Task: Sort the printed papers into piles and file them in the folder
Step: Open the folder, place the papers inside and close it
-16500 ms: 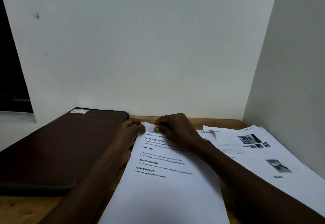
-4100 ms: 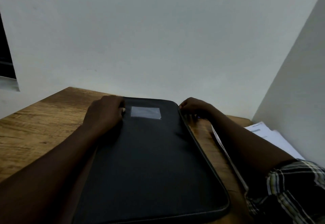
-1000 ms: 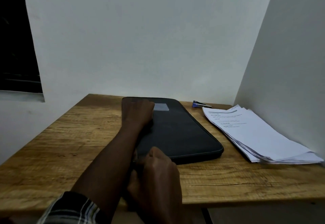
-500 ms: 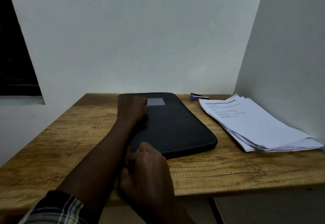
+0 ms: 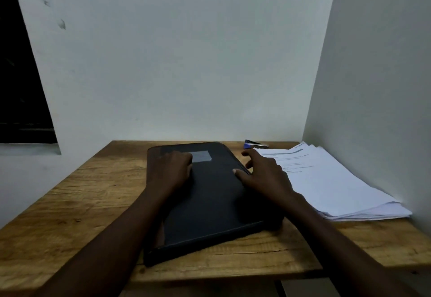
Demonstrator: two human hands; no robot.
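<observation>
Hands: left hand [image 5: 171, 168] lies palm down on the far part of the folder [image 5: 210, 205], fingers loosely laid on the cover, gripping nothing. Right hand [image 5: 263, 173] is at the folder's right edge, fingers spread and lifted, thumb tip touching the edge; it holds nothing. The two hands are apart, with bare cover between them.

Left of the left hand: dark window [image 5: 18, 75] in the wall, then the bare wooden desk [image 5: 70, 203].

Under the left hand: folder, dark, flat on the desk, closed, its long side running away from the person and its near end angled a little to the left. A pale rectangular label [image 5: 202, 156] sits on the cover just right of the left hand's fingertips.

Beyond the right hand: small blue stapler [image 5: 253, 144] at the desk's far edge, apart from the folder.

Right of the right hand: printed papers [image 5: 331, 180] in one loosely fanned stack on the desk, just beside the fingers and close against the side wall [image 5: 377, 87]. Text on the top sheet is too small to read.
</observation>
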